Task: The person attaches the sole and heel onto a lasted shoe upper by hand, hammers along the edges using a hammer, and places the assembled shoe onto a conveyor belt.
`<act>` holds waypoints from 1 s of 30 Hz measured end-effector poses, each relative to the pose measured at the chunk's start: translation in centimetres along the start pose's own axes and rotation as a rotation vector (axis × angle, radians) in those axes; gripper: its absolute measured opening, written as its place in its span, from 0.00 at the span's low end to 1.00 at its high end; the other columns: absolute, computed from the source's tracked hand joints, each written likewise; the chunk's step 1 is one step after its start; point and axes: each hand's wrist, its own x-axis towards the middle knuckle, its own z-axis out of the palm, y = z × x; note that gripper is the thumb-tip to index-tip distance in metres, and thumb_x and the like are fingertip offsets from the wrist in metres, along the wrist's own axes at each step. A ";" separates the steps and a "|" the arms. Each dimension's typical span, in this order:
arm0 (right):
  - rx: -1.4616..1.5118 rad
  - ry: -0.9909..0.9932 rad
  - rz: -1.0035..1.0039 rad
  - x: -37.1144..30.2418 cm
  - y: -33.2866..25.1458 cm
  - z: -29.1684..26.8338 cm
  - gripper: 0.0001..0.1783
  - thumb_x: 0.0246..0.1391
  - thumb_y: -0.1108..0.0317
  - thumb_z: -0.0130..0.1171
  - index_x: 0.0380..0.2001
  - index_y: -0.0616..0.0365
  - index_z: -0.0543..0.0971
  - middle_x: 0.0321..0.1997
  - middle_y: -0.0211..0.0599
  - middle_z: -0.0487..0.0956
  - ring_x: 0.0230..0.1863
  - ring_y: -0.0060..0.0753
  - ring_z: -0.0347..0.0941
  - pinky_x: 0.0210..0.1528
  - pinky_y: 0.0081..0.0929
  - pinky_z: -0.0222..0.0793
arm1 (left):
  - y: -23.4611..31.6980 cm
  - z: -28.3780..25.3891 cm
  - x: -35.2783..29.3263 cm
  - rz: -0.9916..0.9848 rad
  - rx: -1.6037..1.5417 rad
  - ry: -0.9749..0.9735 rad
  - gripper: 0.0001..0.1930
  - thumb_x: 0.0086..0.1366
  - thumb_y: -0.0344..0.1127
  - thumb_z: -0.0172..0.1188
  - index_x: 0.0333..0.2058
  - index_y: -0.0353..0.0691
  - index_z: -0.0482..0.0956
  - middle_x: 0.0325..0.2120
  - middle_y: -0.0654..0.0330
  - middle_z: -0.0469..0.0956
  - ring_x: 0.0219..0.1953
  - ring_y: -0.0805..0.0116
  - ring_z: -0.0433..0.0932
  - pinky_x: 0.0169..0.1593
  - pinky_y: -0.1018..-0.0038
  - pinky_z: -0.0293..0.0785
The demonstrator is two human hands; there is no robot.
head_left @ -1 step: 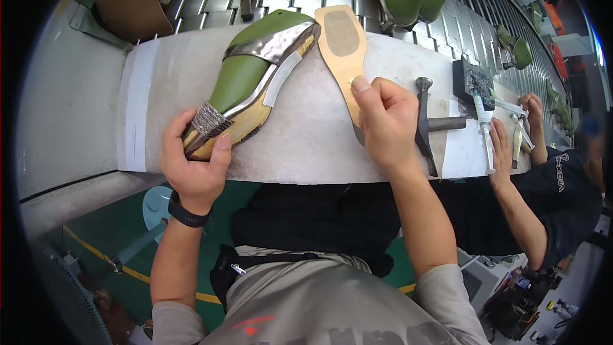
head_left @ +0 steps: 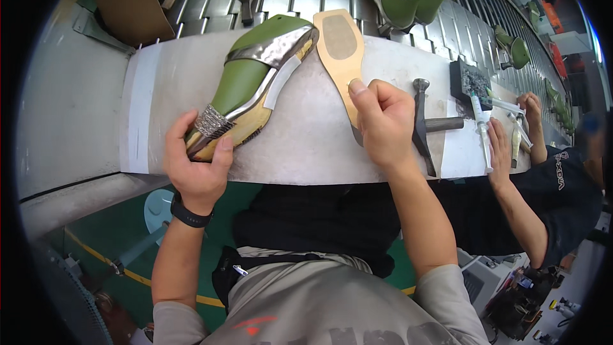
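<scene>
Green shoe last [head_left: 246, 80] heel gripped in left hand [head_left: 195, 169], tan insole [head_left: 341, 57] pinched by right hand [head_left: 383, 124].

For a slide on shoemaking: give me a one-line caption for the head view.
Left hand grips a green shoe last with silver upper; right hand pinches a tan sole on the workbench.

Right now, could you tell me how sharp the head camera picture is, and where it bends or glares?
In the head view the middle is sharp: the left hand on the green shoe last and the right hand on the tan insole show clearly. Fisheye bends the white bench edge and darkens the corners. The last's silver strap glints; the co-worker's hands look softer.
</scene>
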 end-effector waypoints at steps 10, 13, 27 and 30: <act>-0.705 0.209 -0.491 -4.8 1.8 -3.0 0.20 0.57 0.70 0.74 0.50 0.66 0.82 0.54 0.54 0.84 0.58 0.53 0.81 0.62 0.44 0.75 | 1.4 -4.6 -0.9 -0.457 -0.614 -0.166 0.22 0.69 0.26 0.72 0.58 0.32 0.74 0.45 0.58 0.82 0.46 0.71 0.81 0.53 0.73 0.79; -0.709 0.182 -0.469 -6.2 1.8 -3.7 0.19 0.59 0.73 0.70 0.52 0.66 0.82 0.59 0.58 0.83 0.64 0.62 0.78 0.66 0.48 0.73 | 5.3 -7.9 4.3 -0.259 -0.500 -0.097 0.17 0.71 0.25 0.70 0.54 0.32 0.77 0.43 0.63 0.81 0.44 0.76 0.79 0.51 0.77 0.77; 0.762 -0.055 0.335 -21.2 8.7 -5.6 0.28 0.72 0.59 0.56 0.62 0.75 0.73 0.48 0.51 0.87 0.50 0.42 0.87 0.53 0.34 0.84 | 9.8 -1.9 12.7 0.018 -1.046 -0.141 0.18 0.78 0.31 0.62 0.62 0.31 0.74 0.58 0.43 0.83 0.61 0.60 0.82 0.65 0.65 0.79; 0.538 -0.153 0.395 -16.9 7.6 -3.0 0.21 0.72 0.67 0.59 0.58 0.74 0.77 0.45 0.48 0.88 0.44 0.40 0.89 0.51 0.35 0.86 | 12.0 -1.0 13.3 0.008 -0.975 -0.217 0.16 0.79 0.29 0.60 0.61 0.31 0.76 0.53 0.45 0.86 0.58 0.59 0.85 0.63 0.65 0.82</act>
